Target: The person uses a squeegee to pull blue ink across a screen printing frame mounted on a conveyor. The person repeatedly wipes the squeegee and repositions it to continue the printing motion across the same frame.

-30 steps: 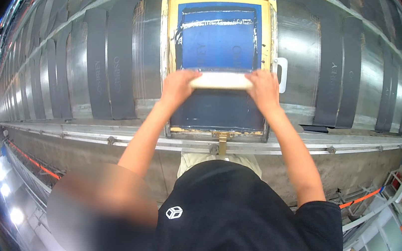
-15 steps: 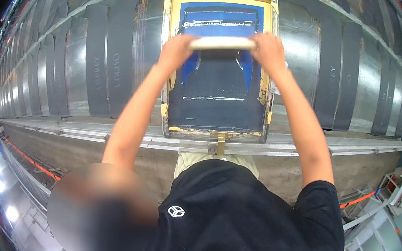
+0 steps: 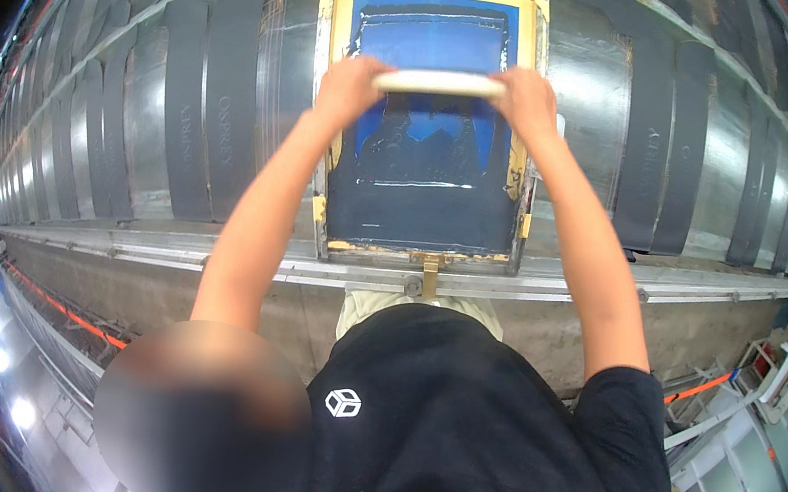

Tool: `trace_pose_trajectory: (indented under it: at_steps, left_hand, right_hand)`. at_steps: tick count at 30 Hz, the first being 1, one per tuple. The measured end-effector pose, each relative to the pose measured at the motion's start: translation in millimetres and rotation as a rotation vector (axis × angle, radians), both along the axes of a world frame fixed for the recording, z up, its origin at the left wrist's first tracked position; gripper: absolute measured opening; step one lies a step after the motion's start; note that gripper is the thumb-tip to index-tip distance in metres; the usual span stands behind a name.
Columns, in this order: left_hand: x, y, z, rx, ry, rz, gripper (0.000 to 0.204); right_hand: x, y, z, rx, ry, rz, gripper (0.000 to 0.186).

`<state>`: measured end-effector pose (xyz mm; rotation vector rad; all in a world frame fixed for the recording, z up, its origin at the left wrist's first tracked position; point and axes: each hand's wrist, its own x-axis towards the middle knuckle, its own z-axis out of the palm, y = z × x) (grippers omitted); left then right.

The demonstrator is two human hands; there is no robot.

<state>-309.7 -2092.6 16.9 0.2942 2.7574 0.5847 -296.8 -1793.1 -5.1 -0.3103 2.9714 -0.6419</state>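
Observation:
My left hand [image 3: 353, 84] and my right hand [image 3: 525, 103] grip opposite ends of a long cream squeegee [image 3: 439, 82] laid across a rectangular printing screen. The screen's worn metal frame [image 3: 322, 227] has a yellow border around blue mesh [image 3: 434, 40]. Dark ink [image 3: 418, 210] coats the lower part, with streaky, uneven patches under the squeegee. A white handle [image 3: 559, 127] at the frame's right side is partly hidden behind my right wrist. A brass bracket [image 3: 429, 280] sits at the near edge.
A long metal bench [image 3: 584, 102] carries rows of dark printed panels [image 3: 671, 152] on either side of the screen. An aluminum rail [image 3: 148, 247] runs along its near edge, above a concrete floor [image 3: 552, 324]. Orange straps [image 3: 696, 386] and white metal framework [image 3: 773, 361] are at lower right.
Both hands have moved the squeegee away from my body, from mid-screen to the upper part, since a second ago. In the last half second it stays nearly there, while the ink patches below changed shape.

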Motion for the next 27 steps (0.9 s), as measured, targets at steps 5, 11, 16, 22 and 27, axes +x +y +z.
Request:
trace_pose_trajectory:
  at_steps: [5, 11, 16, 22, 27]
  left_hand:
    - [162, -13, -13, 0.127, 0.221, -0.044, 0.041]
    - [235, -18, -7, 0.105, 0.207, -0.049, 0.055]
    - [139, -13, -9, 0.096, 0.428, -0.052, 0.049]
    - [-44, -3, -8, -0.027, 0.219, -0.009, 0.036]
    - [-117, -1, -7, -0.080, 0.162, -0.009, 0.035]
  right_hand:
    - [158, -4, -10, -0.123, 0.103, 0.050, 0.037]
    - [221, -13, 15, -0.089, 0.066, 0.064, 0.043]
    - [123, -9, 17, 0.023, 0.164, 0.072, 0.050]
    - [-60, 3, 1, 0.156, 0.210, 0.092, 0.025]
    - [-129, 2, 12, 0.226, 0.070, 0.035, 0.031]
